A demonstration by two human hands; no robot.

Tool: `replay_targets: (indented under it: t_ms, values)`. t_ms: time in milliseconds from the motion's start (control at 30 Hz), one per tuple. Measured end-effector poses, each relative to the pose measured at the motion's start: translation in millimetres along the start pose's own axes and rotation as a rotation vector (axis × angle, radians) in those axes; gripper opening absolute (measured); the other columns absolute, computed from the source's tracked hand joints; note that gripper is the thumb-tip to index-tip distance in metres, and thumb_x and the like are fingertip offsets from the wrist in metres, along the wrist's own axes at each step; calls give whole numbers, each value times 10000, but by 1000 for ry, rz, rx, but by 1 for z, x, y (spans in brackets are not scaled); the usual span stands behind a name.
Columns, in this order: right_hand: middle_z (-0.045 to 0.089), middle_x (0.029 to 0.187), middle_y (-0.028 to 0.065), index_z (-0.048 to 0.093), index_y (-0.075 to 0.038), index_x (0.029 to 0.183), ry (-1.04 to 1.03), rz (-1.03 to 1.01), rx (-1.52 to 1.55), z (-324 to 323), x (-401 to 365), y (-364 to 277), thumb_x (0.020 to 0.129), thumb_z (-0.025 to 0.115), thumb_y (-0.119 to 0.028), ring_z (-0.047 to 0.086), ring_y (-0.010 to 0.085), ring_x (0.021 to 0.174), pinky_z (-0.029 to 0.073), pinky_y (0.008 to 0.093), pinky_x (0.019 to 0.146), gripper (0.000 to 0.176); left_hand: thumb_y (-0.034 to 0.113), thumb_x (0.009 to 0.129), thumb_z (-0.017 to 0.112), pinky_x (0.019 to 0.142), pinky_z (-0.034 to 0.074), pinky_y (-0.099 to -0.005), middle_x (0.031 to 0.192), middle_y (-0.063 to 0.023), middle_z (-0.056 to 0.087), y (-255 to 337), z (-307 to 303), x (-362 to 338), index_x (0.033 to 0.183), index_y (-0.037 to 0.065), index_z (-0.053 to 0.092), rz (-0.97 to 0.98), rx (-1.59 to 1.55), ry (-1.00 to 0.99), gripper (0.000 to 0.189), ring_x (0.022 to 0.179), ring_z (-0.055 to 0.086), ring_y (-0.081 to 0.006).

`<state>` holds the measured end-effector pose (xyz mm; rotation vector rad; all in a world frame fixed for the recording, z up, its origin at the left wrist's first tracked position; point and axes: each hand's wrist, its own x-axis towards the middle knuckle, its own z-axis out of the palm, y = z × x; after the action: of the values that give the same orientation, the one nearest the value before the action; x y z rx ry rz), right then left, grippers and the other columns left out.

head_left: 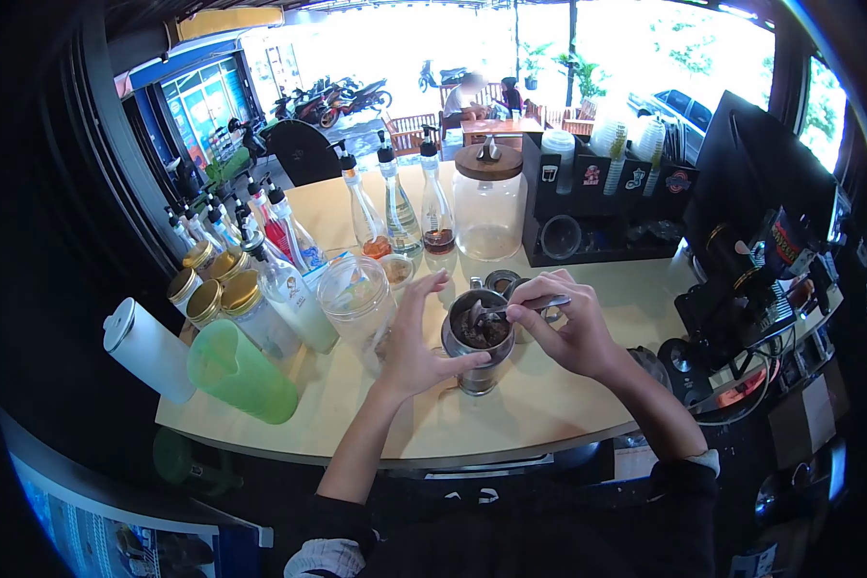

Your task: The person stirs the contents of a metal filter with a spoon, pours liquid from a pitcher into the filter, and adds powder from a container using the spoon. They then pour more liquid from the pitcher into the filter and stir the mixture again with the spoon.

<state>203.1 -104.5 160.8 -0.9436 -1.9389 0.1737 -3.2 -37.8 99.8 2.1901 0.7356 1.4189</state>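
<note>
My right hand (570, 329) is closed around the handle of a metal spoon (549, 302), pinching it between thumb and fingers. The spoon's bowl end dips into a shiny metal cup (479, 361) that holds dark, grainy contents (480, 330). At the cup's left side is my left hand (412, 339), its fingers spread and raised, with the thumb stretched across the near rim. Behind the cup stands a small round container (501, 280), partly covered by my right hand. A clear plastic jar (354, 299) is just left of my left hand.
Pump bottles (364, 217) and a wooden-lidded glass jar (488, 217) line the counter's back. Gold-lidded jars (244, 293), a green pitcher (241, 374) and a white tumbler (146, 349) stand left. A black cup organizer (597, 231) and a dark monitor (756, 183) are right. People sit outside.
</note>
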Motion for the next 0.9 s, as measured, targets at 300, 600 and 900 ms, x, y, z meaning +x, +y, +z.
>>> replay_targets:
  t_ms: [300,600,900]
  values:
    - [644,774,56,619,-67,920,-34,-228,-164,9,15,-9,808,714,-167,595,187,705,437,312,702,178,163,768,713,749,419,-350,807,-29,551,33,-9,28,1038,75,623,468,433,-94,298,772,562,-196]
    - [627,853,64,593,13,1076,49,444,-102,-12,-17,92,892,611,-133,547,96,693,441,244,706,236,74,836,654,672,443,-341,754,-63,596,29,-13,30,948,58,679,349,377,40,116,720,560,-233]
    - [581,832,18,576,-17,944,-12,765,344,24,-94,177,957,535,-191,533,84,777,454,255,742,180,81,853,646,618,472,-308,781,-92,666,19,-19,18,949,22,669,154,198,169,116,663,624,-181]
